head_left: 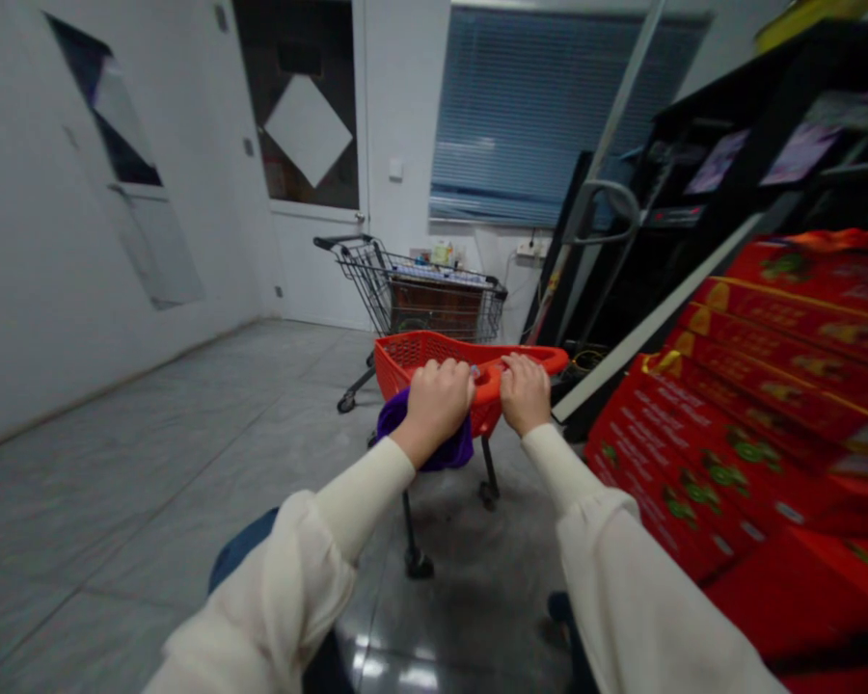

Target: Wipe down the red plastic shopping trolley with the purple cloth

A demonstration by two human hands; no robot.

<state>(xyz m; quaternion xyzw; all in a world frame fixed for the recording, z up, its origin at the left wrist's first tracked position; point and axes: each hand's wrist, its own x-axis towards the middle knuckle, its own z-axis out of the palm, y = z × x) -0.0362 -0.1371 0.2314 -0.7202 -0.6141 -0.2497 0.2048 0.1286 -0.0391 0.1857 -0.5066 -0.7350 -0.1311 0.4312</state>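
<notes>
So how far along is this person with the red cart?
Hard to tell exactly. Already done, it seems: a purple cloth sits bunched against the red cart. In hand: the left hand and right hand both grip its handle. Left: neither hand touches the red boxes stacked on the right, or the wire cart standing farther off.

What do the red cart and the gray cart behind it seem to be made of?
The red shopping cart looks like moulded plastic, glossy, with thick rounded edges and one even colour. The cart behind it seems to be metal wire, thin rods in a grid with a dull shine.
</notes>
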